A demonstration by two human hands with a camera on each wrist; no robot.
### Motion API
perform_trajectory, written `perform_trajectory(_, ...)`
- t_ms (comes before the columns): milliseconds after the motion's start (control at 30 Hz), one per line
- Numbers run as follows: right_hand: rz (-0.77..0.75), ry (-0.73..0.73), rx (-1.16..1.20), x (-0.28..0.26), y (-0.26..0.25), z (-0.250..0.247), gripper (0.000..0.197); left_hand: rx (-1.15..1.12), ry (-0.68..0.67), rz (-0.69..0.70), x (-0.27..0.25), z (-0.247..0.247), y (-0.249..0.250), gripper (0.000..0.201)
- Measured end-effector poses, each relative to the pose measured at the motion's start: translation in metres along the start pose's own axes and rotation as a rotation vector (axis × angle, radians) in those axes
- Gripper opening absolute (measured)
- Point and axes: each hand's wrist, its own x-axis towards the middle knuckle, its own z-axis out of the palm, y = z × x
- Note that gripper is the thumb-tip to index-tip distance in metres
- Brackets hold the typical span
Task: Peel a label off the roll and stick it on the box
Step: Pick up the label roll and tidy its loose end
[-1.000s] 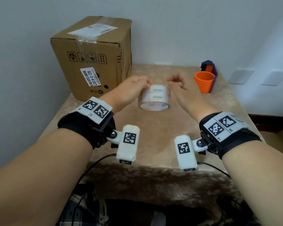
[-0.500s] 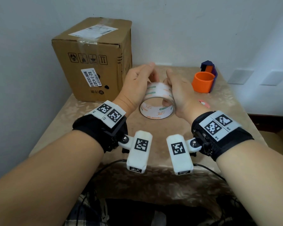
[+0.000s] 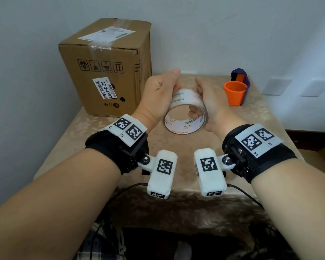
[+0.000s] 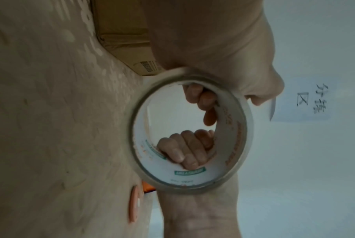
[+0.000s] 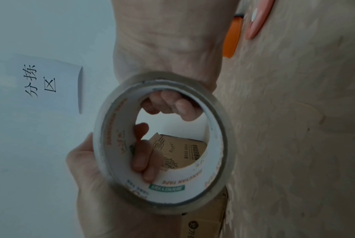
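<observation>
A roll of clear tape with a white printed core (image 3: 186, 114) is held up off the table between both hands, its open core facing me. My left hand (image 3: 158, 94) grips its left side, thumb over the top. In the left wrist view the left fingers (image 4: 201, 99) curl into the core of the roll (image 4: 190, 132). My right hand (image 3: 210, 104) grips the right side, and its fingers (image 5: 172, 104) hook inside the roll (image 5: 160, 141). The brown cardboard box (image 3: 105, 72) stands upright at the back left, with printed labels on its top and front.
An orange cup (image 3: 235, 92) stands at the back right, with a blue and purple holder (image 3: 240, 76) behind it. A small pink disc (image 4: 134, 202) lies on the beige patterned table (image 3: 195, 151). A wall runs close behind, and a paper sign (image 5: 46, 80) hangs on it.
The roll has come up off the table and toward me, tilting so that its core faces me. Both hands went from touching its sides to gripping it, fingers inside the core.
</observation>
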Motion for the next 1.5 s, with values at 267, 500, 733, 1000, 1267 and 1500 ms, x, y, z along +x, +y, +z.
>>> perform_trajectory(267,0.039,0.002,0.045,-0.0035,-0.002,0.0032,0.042,0.024,-0.043,0.07,0.0009,-0.0019,0.0,0.04)
perform_trajectory(500,0.033,0.007,0.049,-0.0038,-0.003,0.0026,0.045,0.068,-0.057,0.045,-0.0016,-0.0007,-0.0005,0.041)
perform_trajectory(733,0.035,0.006,0.051,-0.0067,-0.0044,0.0051,0.044,0.018,-0.07,0.074,0.0008,-0.002,0.0004,0.042)
perform_trajectory(1000,0.043,0.048,0.044,-0.0069,-0.0032,0.0069,0.043,0.076,-0.081,0.061,0.0005,-0.0032,0.0019,0.046)
perform_trajectory(1267,0.054,0.047,0.054,-0.0044,-0.0018,0.0066,0.043,0.051,-0.071,0.046,-0.0024,-0.0042,0.0043,0.041)
perform_trajectory(1500,0.053,0.017,0.082,-0.0022,0.0011,0.0072,0.042,0.089,-0.063,0.049,-0.0023,-0.006,0.0049,0.053)
